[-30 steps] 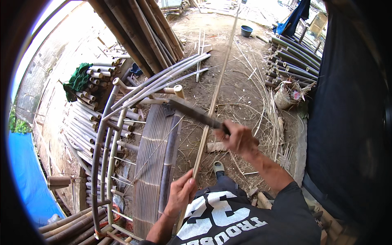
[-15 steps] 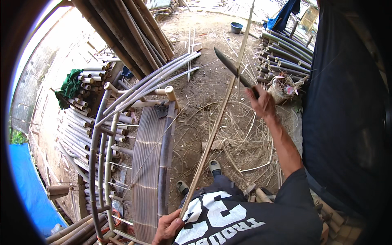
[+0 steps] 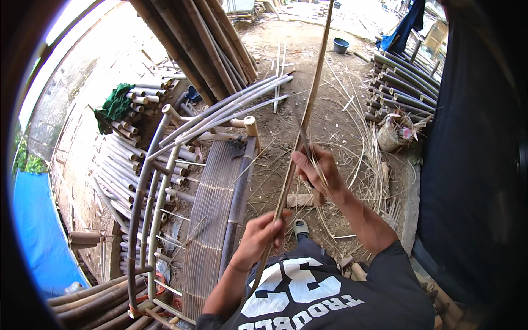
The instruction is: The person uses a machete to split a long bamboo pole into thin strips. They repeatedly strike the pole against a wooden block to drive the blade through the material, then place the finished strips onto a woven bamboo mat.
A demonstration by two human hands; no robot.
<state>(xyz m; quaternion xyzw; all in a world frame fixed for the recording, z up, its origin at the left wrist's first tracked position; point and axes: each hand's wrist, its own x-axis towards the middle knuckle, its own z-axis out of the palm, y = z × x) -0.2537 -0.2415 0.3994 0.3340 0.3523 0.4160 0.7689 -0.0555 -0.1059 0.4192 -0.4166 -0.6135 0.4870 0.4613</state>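
A long, thin bamboo strip (image 3: pixel 318 74) runs slantwise from the top of the view down to my shirt. My left hand (image 3: pixel 259 237) is closed around its lower part, in front of my belly. Farther up the strip, my right hand (image 3: pixel 320 169) grips a long-bladed knife (image 3: pixel 304 135). The blade stands nearly edge-on and blurred against the strip, so its exact contact is hard to see. Below the right fist the end of the knife's handle sticks out. The right thumb lies close to the strip; whether it presses on it I cannot tell.
To my left stands a bamboo bench (image 3: pixel 212 214) with a slatted seat, loose poles (image 3: pixel 231 102) lying across it. Stacked bamboo (image 3: pixel 404 88) lies at the far right, beside a dark hanging cloth (image 3: pixel 467 165). Shavings (image 3: pixel 352 192) litter the ground. A dark bucket (image 3: pixel 341 45) stands farther off.
My left hand has moved up and forward with the strip. My right hand has come nearer and lower, and the knife has turned from across the strip to nearly along it.
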